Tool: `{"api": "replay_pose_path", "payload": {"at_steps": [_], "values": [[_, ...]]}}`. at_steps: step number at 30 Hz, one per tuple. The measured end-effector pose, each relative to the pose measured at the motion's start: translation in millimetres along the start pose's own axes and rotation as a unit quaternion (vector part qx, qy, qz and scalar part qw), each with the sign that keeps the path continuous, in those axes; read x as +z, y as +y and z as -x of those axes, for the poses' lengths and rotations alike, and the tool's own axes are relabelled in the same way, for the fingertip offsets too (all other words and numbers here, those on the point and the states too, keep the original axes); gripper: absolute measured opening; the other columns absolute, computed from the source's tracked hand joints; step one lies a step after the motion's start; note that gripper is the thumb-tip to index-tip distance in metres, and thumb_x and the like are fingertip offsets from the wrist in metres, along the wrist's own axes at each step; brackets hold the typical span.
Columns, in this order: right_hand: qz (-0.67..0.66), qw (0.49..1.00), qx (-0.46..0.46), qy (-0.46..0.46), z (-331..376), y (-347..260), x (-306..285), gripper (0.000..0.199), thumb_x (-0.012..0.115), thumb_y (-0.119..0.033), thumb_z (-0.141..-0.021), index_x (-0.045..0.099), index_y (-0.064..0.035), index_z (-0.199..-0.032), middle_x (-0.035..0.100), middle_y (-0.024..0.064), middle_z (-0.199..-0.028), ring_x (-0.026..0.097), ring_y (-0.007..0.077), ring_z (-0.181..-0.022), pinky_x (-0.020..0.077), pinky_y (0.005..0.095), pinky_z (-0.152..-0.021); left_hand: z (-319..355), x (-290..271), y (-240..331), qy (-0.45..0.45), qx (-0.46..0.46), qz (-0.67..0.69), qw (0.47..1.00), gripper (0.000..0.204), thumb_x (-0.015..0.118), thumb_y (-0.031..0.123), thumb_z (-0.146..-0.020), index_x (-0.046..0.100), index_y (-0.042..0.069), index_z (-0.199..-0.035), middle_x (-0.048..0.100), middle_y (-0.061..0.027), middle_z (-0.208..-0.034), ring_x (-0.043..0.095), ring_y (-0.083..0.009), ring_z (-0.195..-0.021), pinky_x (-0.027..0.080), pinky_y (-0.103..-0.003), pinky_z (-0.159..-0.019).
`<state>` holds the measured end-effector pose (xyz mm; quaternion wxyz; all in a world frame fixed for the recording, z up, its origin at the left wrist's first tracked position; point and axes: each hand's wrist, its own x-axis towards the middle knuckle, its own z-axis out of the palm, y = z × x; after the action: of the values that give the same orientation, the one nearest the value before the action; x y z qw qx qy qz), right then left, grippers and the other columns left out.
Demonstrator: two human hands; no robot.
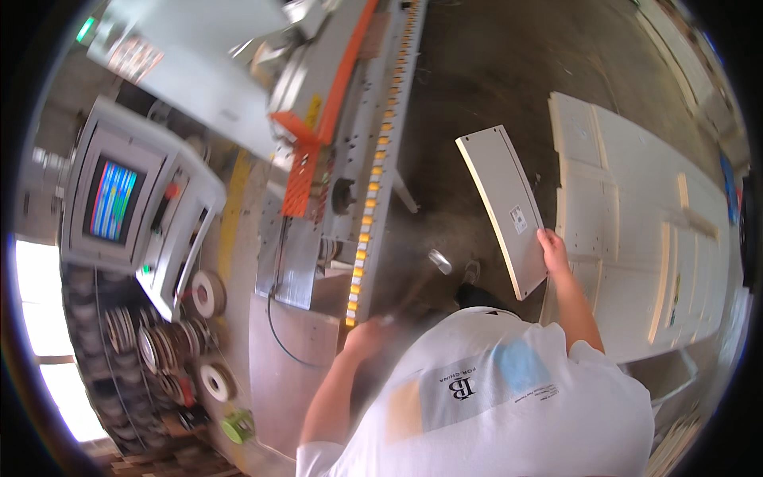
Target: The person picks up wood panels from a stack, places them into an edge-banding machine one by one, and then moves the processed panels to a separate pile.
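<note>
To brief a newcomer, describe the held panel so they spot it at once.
Find the machine with a long rail dotted yellow, then the big pale stack to its right. Between them is a pale panel with a small label. Unlike the stacked boards, it is gripped by the right hand.

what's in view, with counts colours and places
labelled panel: one, light grey, right of centre
panel stacks: several, off-white, right
roller track: one, grey with yellow rollers, centre
perforated guard: one, orange, left of roller track
control console: one, grey, left
screen: one, multicoloured, on control console
tape reels: several, brown and white, lower left
T-shirt: one, white, bottom
left hand: one, bare, near roller track's end
right hand: one, bare, holding labelled panel's edge
</note>
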<state>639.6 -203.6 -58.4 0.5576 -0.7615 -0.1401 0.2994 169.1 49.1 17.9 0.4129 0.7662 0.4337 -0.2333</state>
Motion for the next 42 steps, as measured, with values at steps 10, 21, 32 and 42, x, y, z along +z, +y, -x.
{"api": "replay_pose_path", "payload": {"at_steps": [10,21,32,42], "values": [[0.193,0.953,-0.108,-0.207,11,-73,148,0.036,0.062,-0.034,-0.100,0.064,0.0000,-0.088,0.057,-0.0022,-0.075,0.049,0.0077,-0.073,0.0430,0.0265,-0.068,81,31,-110,0.099,-0.105,0.415,0.898,0.028,0.070,0.032,-0.095,0.068,0.006,-0.105,0.064,-0.0001,-0.078,0.057,-0.0089,-0.066,0.048,-0.027,-0.059],[0.337,0.889,-0.168,-0.259,-8,-66,312,0.043,0.066,-0.043,-0.092,0.063,-0.0009,-0.085,0.063,0.0137,-0.071,0.062,0.0249,-0.066,0.0479,0.0389,-0.064,279,-25,-233,0.337,-0.420,-0.019,0.842,0.041,0.060,0.051,-0.092,0.068,0.012,-0.103,0.073,-0.0163,-0.090,0.069,-0.0388,-0.089,0.053,-0.049,-0.075],[0.547,0.716,-0.364,-0.239,75,-120,381,0.109,0.081,-0.067,-0.061,0.037,-0.0226,-0.151,0.019,0.0073,-0.165,0.016,0.0345,-0.152,0.0200,0.0665,-0.116,277,25,-200,0.276,-0.297,0.093,0.909,0.047,0.074,0.054,-0.082,0.074,0.014,-0.106,0.070,-0.0160,-0.080,0.068,-0.0363,-0.079,0.052,-0.046,-0.070],[0.546,0.709,-0.372,-0.247,50,-131,406,0.095,0.084,-0.059,-0.057,0.050,-0.0235,-0.139,0.028,0.0047,-0.161,0.024,0.0393,-0.147,0.0248,0.0665,-0.113,181,42,-156,0.246,-0.219,0.098,0.939,0.045,0.066,0.055,-0.089,0.071,0.013,-0.105,0.073,-0.0134,-0.084,0.069,-0.0344,-0.083,0.053,-0.044,-0.073]]}}
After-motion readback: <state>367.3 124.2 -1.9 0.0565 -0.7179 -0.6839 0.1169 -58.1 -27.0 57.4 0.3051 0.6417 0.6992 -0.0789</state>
